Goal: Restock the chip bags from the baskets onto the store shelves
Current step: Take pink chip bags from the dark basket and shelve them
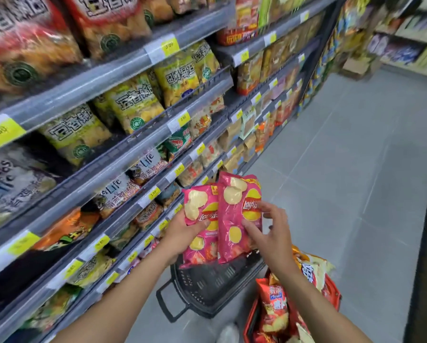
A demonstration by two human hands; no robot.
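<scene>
Left hand (182,231) grips left pink bag (200,246), right hand (274,233) grips right pink bag (233,219) (over black basket (207,290))

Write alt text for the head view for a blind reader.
A person holds two pink chip bags side by side, the left bag in the left hand, the right bag in the right hand, above a black basket. Stocked snack shelves run along the left; a red basket of chip bags stands lower right.
</scene>
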